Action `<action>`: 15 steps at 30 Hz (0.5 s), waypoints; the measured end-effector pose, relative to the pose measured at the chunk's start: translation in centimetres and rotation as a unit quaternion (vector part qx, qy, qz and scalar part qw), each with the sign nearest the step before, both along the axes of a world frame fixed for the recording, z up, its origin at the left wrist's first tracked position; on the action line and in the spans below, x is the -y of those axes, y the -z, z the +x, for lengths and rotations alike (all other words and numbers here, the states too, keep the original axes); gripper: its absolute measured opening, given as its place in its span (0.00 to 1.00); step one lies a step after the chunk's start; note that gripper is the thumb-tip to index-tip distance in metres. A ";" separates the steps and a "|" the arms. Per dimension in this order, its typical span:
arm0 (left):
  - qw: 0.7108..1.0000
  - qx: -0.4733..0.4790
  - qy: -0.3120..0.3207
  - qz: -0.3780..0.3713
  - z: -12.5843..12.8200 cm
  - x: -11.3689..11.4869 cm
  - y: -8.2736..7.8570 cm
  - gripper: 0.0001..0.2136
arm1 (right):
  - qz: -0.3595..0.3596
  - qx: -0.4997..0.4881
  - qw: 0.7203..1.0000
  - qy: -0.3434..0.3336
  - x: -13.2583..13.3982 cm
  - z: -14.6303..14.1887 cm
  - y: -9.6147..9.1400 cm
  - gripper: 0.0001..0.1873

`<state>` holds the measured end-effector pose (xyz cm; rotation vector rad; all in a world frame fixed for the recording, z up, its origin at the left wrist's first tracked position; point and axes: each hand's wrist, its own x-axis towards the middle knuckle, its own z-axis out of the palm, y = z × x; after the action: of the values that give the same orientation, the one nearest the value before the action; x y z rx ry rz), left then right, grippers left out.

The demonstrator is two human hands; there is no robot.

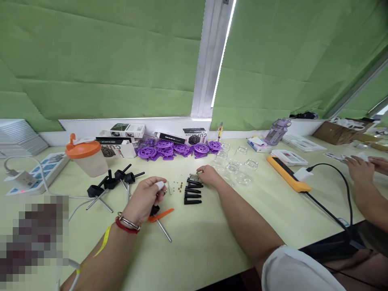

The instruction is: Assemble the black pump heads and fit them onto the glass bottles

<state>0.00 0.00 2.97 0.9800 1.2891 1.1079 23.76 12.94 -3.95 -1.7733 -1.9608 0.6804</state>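
My left hand (148, 195) is closed, with a white covering or piece (160, 186) at the thumb tip; whatever the fingers hold is hidden. Right below it are a black part with a metal rod (164, 231) and an orange strip (163, 214); I cannot tell whether the hand grips them. My right hand (207, 176) reaches forward, its fingertips pinched together at the small metal springs (194, 177). Several black tubular parts (192, 201) lie in a row just below. Between the hands are small brass-coloured pieces (180, 188) and a thin metal rod (169, 188).
Black caps with metal rods (97, 190) and an orange-lidded container (91, 159) stand at left. Purple wheel-like parts (182, 149) and boxes (119, 147) line the back. Clear glass jars (233, 167) and an orange power strip (287, 173) are at right, near another person's hands (360, 167).
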 end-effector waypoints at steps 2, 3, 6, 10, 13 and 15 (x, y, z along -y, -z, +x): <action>0.994 -0.097 -0.044 0.026 -1.5 -0.4 -0.5 0.06 | 0.005 0.014 1.000 -0.005 0.3 -0.1 -0.4 0.16; 0.986 -0.153 -0.053 0.030 -2.1 -0.6 -0.8 0.05 | 0.009 0.023 1.000 -0.007 0.5 -0.2 -0.6 0.16; 0.927 -0.371 -0.016 0.054 -3.3 -0.6 -1.4 0.10 | 0.034 0.056 0.998 -0.017 1.1 -0.9 -1.3 0.18; 0.822 -0.560 0.109 0.000 -3.7 0.1 -2.0 0.14 | 0.085 0.110 0.987 -0.077 1.7 -3.1 -2.2 0.15; 0.813 -0.552 0.173 -0.066 -3.8 0.6 -2.0 0.16 | 0.095 0.153 0.975 -0.127 1.5 -5.0 -2.5 0.11; 0.828 -0.523 0.193 -0.064 -3.9 0.8 -1.6 0.16 | 0.094 0.182 0.968 -0.143 1.3 -6.1 -2.6 0.11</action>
<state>-3.91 -0.82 4.56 1.7553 1.8464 0.0777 17.66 11.68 -1.36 -1.6020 -2.4675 0.2486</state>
